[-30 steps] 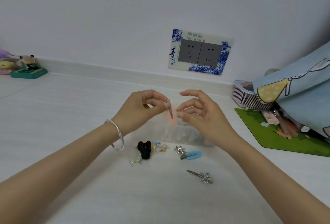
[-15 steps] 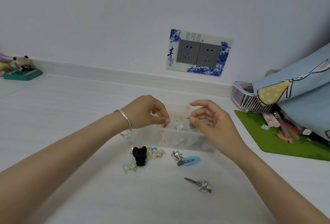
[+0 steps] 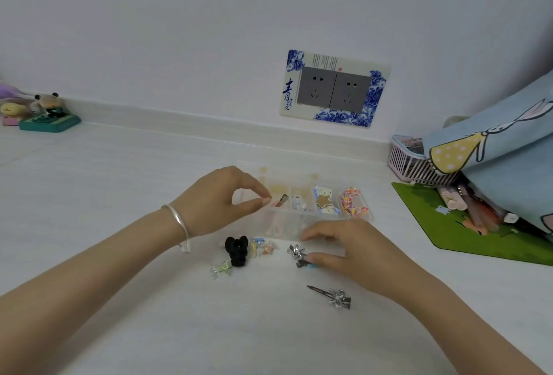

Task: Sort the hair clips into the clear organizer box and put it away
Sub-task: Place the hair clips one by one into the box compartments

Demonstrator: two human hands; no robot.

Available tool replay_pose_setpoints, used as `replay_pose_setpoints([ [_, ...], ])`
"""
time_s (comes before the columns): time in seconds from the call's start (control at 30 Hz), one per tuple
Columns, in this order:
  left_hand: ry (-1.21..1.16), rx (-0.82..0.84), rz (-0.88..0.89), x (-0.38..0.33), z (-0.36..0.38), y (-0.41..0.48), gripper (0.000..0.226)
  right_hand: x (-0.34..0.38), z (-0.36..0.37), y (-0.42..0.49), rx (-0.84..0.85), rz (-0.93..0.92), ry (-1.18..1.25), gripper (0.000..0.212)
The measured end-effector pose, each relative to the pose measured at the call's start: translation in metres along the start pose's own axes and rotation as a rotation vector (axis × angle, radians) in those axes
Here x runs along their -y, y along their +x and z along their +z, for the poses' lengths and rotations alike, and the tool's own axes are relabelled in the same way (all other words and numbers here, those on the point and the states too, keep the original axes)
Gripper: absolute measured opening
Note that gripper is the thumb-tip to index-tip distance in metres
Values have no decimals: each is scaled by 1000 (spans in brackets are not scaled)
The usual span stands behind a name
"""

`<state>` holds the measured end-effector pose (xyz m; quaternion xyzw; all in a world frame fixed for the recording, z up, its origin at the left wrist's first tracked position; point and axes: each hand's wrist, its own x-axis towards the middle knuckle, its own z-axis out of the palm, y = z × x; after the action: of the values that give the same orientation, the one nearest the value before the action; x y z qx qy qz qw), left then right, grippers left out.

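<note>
The clear organizer box [image 3: 370, 213] stands on the white table [image 3: 119, 183], below the wall socket [image 3: 333, 89]. It is transparent and split into compartments; the rear row shows pale, cream-and-blue and floral pieces. The left hand [image 3: 218, 201] pinches the end of a pink clip [image 3: 280, 201] with thumb and forefinger over the rear left compartment. The right hand [image 3: 344, 252] lies loosely spread in front of the box, thumb tip resting on a blue clip [image 3: 311, 266]. A black claw clip [image 3: 236, 250] and a silver bow clip [image 3: 335, 297] lie nearby on the table.
</note>
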<state>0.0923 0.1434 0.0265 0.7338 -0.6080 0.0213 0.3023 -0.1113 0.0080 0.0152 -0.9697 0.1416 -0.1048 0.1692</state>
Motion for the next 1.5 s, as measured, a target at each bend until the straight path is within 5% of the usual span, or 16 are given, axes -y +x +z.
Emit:
replay_pose_setpoints([
  [0.13,-16,-27,26,3,6,-11,43,4,8,0,31,-47,-183,26],
  [0.27,-48,-40,29,2,6,-10,30,1,15,2,4,-136,-280,28],
  [0.57,77,131,-31,-3,4,44,23,-1,5,2,-116,-58,246,19],
  [0.77,144,204,-33,-10,9,63,18,-6,2,2,-172,-8,435,20],
  [0.97,-48,176,-97,-4,-5,64,20,-7,-1,3,-243,23,569,18],
  [1.13,70,264,-111,-5,6,59,18,-7,0,6,-307,22,675,18],
  [1.33,84,89,-38,7,1,40,33,2,-14,26,-396,52,906,16],
  [1.5,33,-16,-7,21,2,12,64,12,-20,63,-399,69,785,12],
])
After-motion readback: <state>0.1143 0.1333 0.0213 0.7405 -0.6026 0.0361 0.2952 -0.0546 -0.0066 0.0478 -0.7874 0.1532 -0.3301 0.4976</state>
